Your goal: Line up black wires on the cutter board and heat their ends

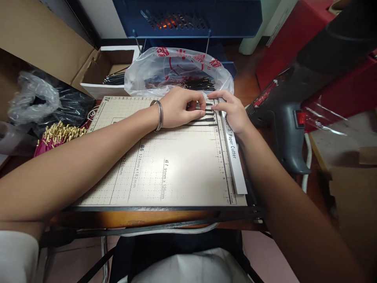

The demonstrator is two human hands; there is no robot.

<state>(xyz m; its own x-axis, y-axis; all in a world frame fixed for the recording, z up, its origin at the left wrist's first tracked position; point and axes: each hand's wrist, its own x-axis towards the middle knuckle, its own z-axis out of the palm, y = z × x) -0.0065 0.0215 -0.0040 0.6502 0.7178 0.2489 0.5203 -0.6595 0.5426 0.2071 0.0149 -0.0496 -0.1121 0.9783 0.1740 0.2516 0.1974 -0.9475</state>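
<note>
Several thin black cords (203, 120) with dark tips lie side by side across the top right of a cream paper cutter board (188, 165). My left hand (179, 108), a metal bangle (160, 115) on its wrist, rests over them; its thumb and forefinger close around a black cord near its end. Beside it, my right hand (232, 112) lies across the white "Paper Cutter" strip (232, 151). Its fingers are apart, one stretched along the board's far edge and another touching the cord ends. The cords' other ends are hidden under my left hand.
Behind the board sits a clear plastic bag (179, 65) with black cords inside. A white box (103, 63) holds more. Gold-tipped dark red cords (59, 137) lie left. A grey heat gun (290, 118) stands close on the right, below a red box (294, 43). A blue heater (188, 17) glows behind.
</note>
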